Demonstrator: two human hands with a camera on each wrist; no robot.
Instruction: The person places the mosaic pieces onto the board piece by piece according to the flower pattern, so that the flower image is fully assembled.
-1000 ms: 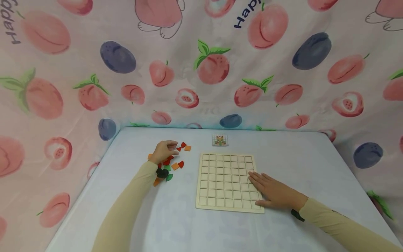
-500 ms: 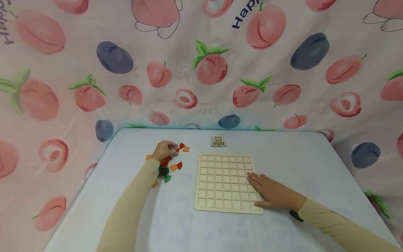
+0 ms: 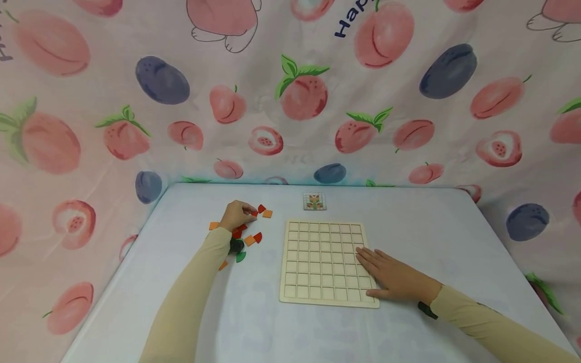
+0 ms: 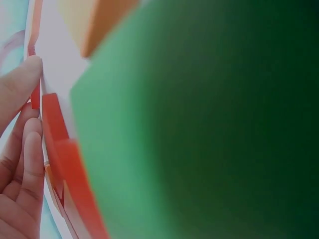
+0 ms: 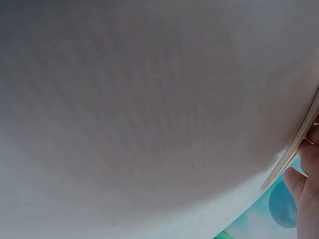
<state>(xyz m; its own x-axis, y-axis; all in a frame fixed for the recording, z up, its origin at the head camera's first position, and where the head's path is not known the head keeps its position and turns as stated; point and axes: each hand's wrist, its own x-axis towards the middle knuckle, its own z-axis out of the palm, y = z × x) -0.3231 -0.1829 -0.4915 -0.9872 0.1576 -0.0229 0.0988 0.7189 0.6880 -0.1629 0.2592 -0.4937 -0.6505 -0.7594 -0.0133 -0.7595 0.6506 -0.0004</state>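
Left of centre in the head view, the left hand (image 3: 237,215) pinches a small red piece (image 3: 254,214) between thumb and fingertips, with loose pieces (image 3: 249,240) in orange, red and green around it. Well apart, the right hand (image 3: 399,277) lies straight-fingered on the right edge of the gridded board (image 3: 321,262), lower centre. A patterned card (image 3: 314,201) lies just above the board on the white table (image 3: 408,217)

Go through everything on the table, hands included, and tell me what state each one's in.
Left hand: pinching a small red piece.
Grid board: flat, no pieces in its visible squares.
Right hand: resting on its right edge, fingers straight.
Pattern card: picture up.
Other pieces: loose, scattered, some partly hidden.
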